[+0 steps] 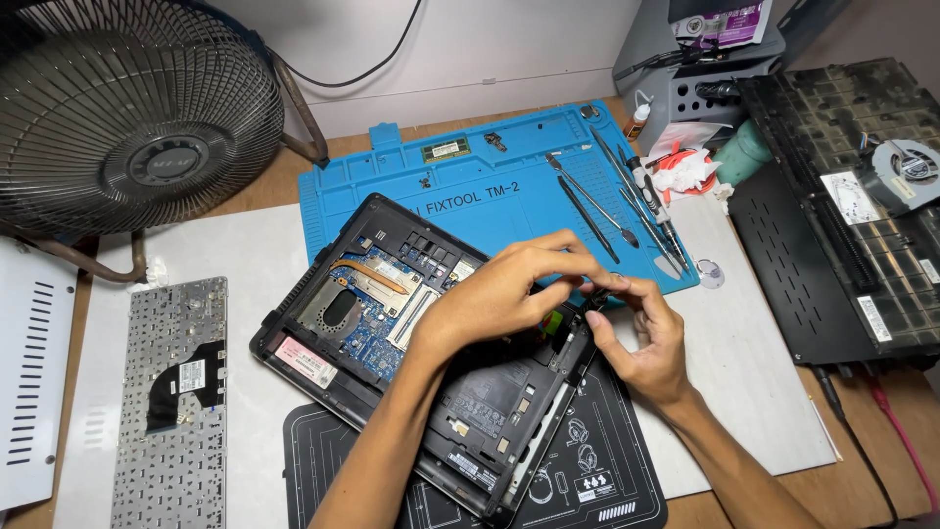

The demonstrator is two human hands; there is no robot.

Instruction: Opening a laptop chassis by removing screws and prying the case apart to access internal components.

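An opened black laptop base point(392, 304) lies tilted on the desk, its blue circuit board and copper heat pipe exposed. My left hand point(504, 289) reaches across it, fingers pinched at its far right corner. My right hand point(641, 333) meets it there, thumb and fingers closed on a small black part point(594, 297) at the laptop's edge. What exactly the left fingertips grip is hidden between the two hands.
A blue repair mat point(490, 181) with tweezers, pry tools and a memory module lies behind. A loose keyboard point(171, 402) lies upside down at left, a fan point(127, 108) at back left, black laptop panels point(852, 225) at right, a black mat point(587, 480) in front.
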